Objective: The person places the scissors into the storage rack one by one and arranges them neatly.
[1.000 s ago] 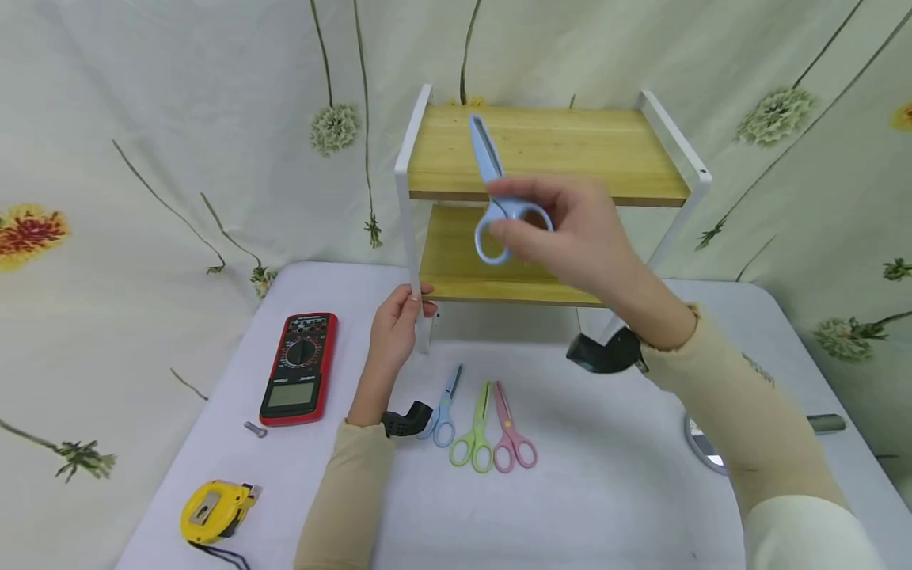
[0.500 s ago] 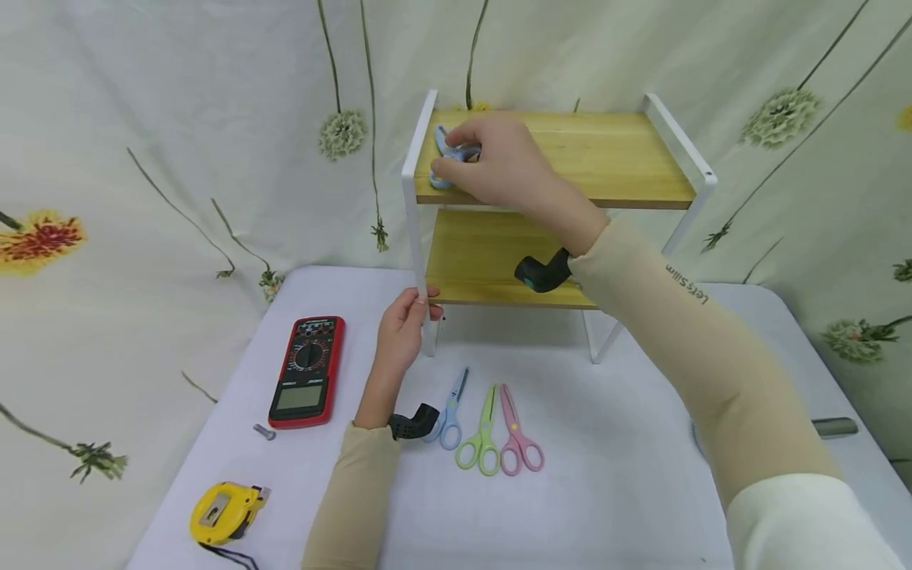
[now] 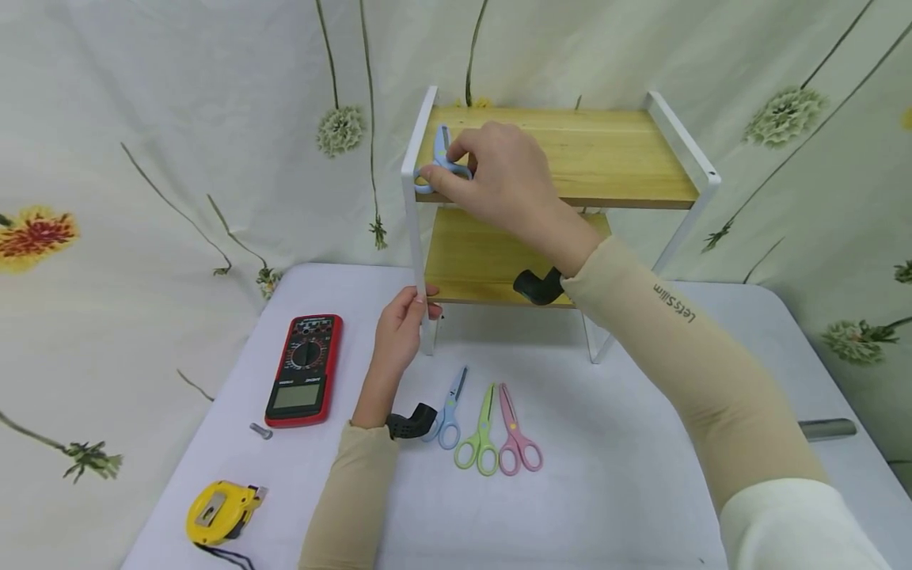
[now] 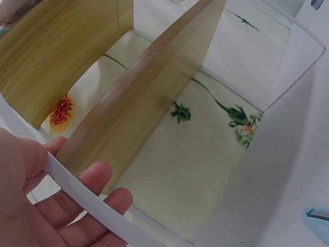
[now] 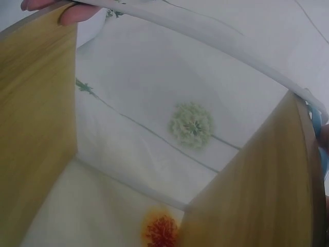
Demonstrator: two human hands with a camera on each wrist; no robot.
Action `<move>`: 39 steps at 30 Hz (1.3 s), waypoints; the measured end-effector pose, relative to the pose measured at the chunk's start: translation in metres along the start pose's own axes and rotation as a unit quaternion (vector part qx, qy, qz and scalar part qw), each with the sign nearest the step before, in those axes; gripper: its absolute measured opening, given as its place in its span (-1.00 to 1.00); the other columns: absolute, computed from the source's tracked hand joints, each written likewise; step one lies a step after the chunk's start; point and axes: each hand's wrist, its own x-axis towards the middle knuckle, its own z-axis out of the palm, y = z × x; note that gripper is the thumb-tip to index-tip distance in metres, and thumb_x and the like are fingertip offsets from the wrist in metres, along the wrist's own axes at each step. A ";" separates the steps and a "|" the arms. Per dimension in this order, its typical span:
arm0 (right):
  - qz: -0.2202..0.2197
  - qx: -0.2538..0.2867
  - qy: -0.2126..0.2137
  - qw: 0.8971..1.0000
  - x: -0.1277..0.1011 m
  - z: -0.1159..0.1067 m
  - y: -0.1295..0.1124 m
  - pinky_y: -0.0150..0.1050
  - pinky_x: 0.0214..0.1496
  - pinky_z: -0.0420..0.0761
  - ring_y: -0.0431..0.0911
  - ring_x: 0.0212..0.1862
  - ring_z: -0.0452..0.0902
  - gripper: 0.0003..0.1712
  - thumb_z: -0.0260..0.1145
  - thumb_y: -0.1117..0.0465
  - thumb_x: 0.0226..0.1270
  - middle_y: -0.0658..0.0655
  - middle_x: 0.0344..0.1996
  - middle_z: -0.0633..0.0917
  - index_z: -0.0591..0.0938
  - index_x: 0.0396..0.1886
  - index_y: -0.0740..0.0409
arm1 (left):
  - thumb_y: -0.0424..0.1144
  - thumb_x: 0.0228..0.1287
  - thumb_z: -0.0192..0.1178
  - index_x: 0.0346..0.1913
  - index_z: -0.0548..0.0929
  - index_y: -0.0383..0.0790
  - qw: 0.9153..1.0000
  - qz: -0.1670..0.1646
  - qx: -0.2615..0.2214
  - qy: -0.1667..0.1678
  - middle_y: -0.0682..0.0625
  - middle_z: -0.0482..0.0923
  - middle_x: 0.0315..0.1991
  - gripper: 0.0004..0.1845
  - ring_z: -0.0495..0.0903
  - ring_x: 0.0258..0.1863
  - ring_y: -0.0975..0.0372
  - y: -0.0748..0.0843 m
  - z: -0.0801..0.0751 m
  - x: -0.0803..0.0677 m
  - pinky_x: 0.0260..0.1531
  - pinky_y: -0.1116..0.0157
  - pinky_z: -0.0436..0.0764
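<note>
My right hand (image 3: 502,170) is over the left end of the upper board (image 3: 598,154) of a two-tier shelf. Between its thumb and fingers it pinches the handles of light blue scissors (image 3: 442,146), whose blades point to the back. In the right wrist view only a sliver of these blue scissors (image 5: 315,121) shows at the board's edge. My left hand (image 3: 399,328) grips the shelf's white left post (image 3: 416,237) at the lower board (image 3: 499,269); the left wrist view shows its fingers (image 4: 97,177) curled round the white frame (image 4: 77,190).
Blue scissors (image 3: 453,404), green scissors (image 3: 484,419) and pink scissors (image 3: 513,423) lie before the shelf. To the left are a red-black multimeter (image 3: 304,370), a bolt (image 3: 261,431) and a yellow tape measure (image 3: 222,511). A grey handle (image 3: 828,429) lies right, beyond my sleeve.
My right hand has carried the blue scissors left and back, from in front of the shelf to the upper board's left end, turning them slightly there. The left hand keeps its hold on the post.
</note>
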 end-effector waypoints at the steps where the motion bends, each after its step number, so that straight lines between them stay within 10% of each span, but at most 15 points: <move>1: 0.000 0.000 0.000 1.000 0.000 0.000 0.000 -0.27 -0.29 0.37 -0.06 -0.34 0.47 -0.49 0.28 -0.20 0.38 0.09 -0.48 0.64 0.79 -0.10 0.15 | -0.27 0.62 -0.10 0.09 0.62 -0.34 1.000 0.001 0.001 0.000 -0.34 0.69 -0.20 -0.68 0.67 -0.09 0.02 0.000 0.000 0.000 0.07 0.11 0.51; 13: -0.001 0.059 0.074 0.996 -0.010 0.003 0.003 -0.31 -0.28 0.32 -0.06 -0.34 0.43 -0.59 0.26 -0.06 0.44 0.10 -0.47 0.59 0.77 -0.10 0.18 | -0.26 0.63 -0.10 0.11 0.62 -0.34 1.000 -0.006 -0.008 -0.004 -0.37 0.68 -0.16 -0.68 0.64 -0.06 -0.01 0.001 -0.001 -0.002 0.05 0.18 0.46; 18: -0.149 0.168 0.211 0.951 -0.041 0.006 0.015 -0.36 -0.27 0.35 -0.05 -0.42 0.42 -0.81 0.30 0.27 0.35 0.21 -0.55 0.60 0.73 -0.34 0.34 | -0.25 0.64 -0.12 0.12 0.62 -0.32 1.000 -0.012 -0.003 -0.005 -0.35 0.68 -0.15 -0.67 0.65 -0.03 -0.05 0.000 -0.001 -0.002 0.07 0.16 0.46; 22: -0.202 0.181 0.223 0.936 -0.085 0.009 0.031 -0.40 -0.24 0.44 -0.07 -0.41 0.49 -0.85 0.31 0.32 0.30 0.19 -0.54 0.65 0.71 -0.40 0.33 | -0.26 0.63 -0.10 0.11 0.63 -0.33 1.000 -0.013 -0.006 0.001 -0.37 0.68 -0.17 -0.68 0.64 -0.04 -0.04 -0.001 -0.002 -0.002 0.05 0.18 0.45; 33: 0.017 0.219 0.071 0.973 -0.210 0.060 0.073 -0.40 -0.45 0.43 -0.31 -0.47 0.41 -0.92 0.37 0.41 0.22 0.03 -0.53 0.69 0.77 -0.32 0.23 | -0.30 0.60 -0.08 0.08 0.64 -0.34 1.000 -0.003 -0.002 0.011 -0.31 0.71 -0.22 -0.70 0.67 -0.13 0.15 -0.001 -0.003 0.000 0.03 0.20 0.46; 39: 0.153 0.258 -0.009 0.954 -0.258 0.081 0.082 -0.38 -0.45 0.45 -0.32 -0.47 0.41 -0.89 0.37 0.34 0.32 0.03 -0.47 0.71 0.76 -0.20 0.19 | -0.29 0.61 -0.09 0.09 0.63 -0.35 1.000 -0.004 -0.006 0.007 -0.36 0.69 -0.20 -0.70 0.66 -0.06 -0.01 -0.001 -0.001 0.000 0.10 0.14 0.46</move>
